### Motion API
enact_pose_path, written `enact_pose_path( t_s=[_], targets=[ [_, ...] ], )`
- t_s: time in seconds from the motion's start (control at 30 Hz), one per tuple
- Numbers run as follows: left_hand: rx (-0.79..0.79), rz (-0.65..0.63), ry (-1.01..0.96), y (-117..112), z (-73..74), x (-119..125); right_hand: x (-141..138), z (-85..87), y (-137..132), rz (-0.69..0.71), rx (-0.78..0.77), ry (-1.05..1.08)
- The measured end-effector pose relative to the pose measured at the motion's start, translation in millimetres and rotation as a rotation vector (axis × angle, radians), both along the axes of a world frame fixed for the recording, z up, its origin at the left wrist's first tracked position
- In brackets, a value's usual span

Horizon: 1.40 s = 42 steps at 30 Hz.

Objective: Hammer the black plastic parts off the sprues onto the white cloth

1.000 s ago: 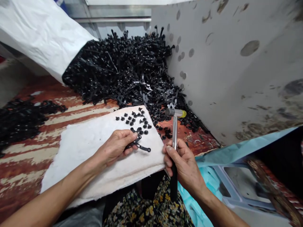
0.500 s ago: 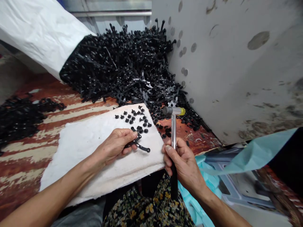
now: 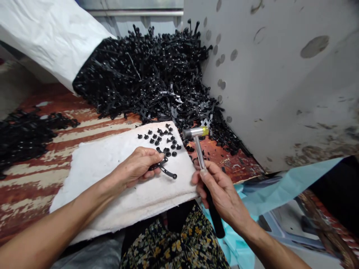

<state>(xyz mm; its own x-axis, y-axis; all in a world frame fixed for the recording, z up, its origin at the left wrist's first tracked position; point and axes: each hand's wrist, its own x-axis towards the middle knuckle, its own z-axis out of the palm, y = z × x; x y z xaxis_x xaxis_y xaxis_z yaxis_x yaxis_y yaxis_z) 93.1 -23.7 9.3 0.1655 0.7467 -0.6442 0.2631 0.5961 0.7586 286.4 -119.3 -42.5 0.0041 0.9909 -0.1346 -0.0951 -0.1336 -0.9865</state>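
My left hand [image 3: 143, 164] is closed on a black linkage piece [image 3: 167, 172], a jointed set of flat arms with round ends, held just above a white cloth pad [image 3: 112, 194]. Part of the piece is hidden by my fingers. In my right hand [image 3: 217, 186] is a mallet [image 3: 199, 149], gripped where the metal shaft meets the black handle. Its head has a grey face on the left and a yellow one on the right, and it hangs over the pad's right edge. Small black round-headed studs [image 3: 174, 153] lie scattered on the pad beyond my left hand.
A large heap of black linkage pieces [image 3: 134, 82] spills from a white sack [image 3: 56, 41] behind the pad. Another dark pile [image 3: 28, 138] lies at left on the worn red tabletop [image 3: 81, 116]. A stained grey panel [image 3: 266, 82] rises at right, above light-blue sheeting [image 3: 291, 179].
My right hand has tilted the mallet, its head swinging left and its handle end right. My left hand still holds the linkage piece in nearly the same place. The view has shifted slightly.
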Motion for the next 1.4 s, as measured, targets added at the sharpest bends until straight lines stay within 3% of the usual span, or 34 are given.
enact_pose_path(
  t_s=[0.07, 0.17, 0.3, 0.4, 0.57, 0.63, 0.77, 0.93, 1.1, 1.2, 1.27, 1.4],
  targets=[
    [-0.025, -0.002, 0.017, 0.5, 1.8, 0.5, 7.6, 4.8, 0.8, 0.021, 0.095, -0.207],
    [-0.059, -0.003, 0.029, 0.8, 3.2, 0.1, 17.3, 9.0, 4.9, 0.023, 0.359, -0.53],
    [-0.055, -0.032, 0.017, 4.7, 4.2, -2.8, 23.1, 8.8, 9.8, 0.068, 0.634, -0.752],
    [-0.07, -0.072, 0.026, 9.2, 6.0, -3.7, 24.6, 8.5, 10.2, 0.068, 0.721, -0.825],
    [-0.054, -0.088, 0.059, 10.7, 8.1, -2.9, 27.0, 14.7, 8.8, 0.149, 0.71, -1.075],
    [-0.042, -0.093, 0.052, 9.6, 8.3, -3.3, 26.8, 19.4, 7.1, 0.144, 0.739, -1.057],
    [-0.037, -0.114, 0.041, 8.5, 7.6, -4.5, 24.6, 23.3, 4.6, -0.006, 0.858, -0.942],
    [-0.05, -0.121, 0.049, 10.1, 4.2, -5.8, 23.9, 22.9, 5.7, 0.137, 0.774, -1.105],
    [-0.042, -0.151, 0.016, 10.7, 1.1, -7.3, 21.7, 21.8, 1.4, -0.003, 0.829, -0.927],
    [-0.015, -0.162, 0.042, 11.2, -0.6, -9.9, 22.2, 17.3, 1.9, 0.141, 0.677, -1.038],
    [0.024, -0.204, 0.057, 11.7, -1.1, -13.5, 22.2, 19.6, 3.4, 0.157, 0.651, -0.961],
    [0.214, -0.383, -0.013, 7.9, 3.6, -19.6, 16.7, 34.7, 9.7, -0.005, 0.652, -0.693]
  ],
)
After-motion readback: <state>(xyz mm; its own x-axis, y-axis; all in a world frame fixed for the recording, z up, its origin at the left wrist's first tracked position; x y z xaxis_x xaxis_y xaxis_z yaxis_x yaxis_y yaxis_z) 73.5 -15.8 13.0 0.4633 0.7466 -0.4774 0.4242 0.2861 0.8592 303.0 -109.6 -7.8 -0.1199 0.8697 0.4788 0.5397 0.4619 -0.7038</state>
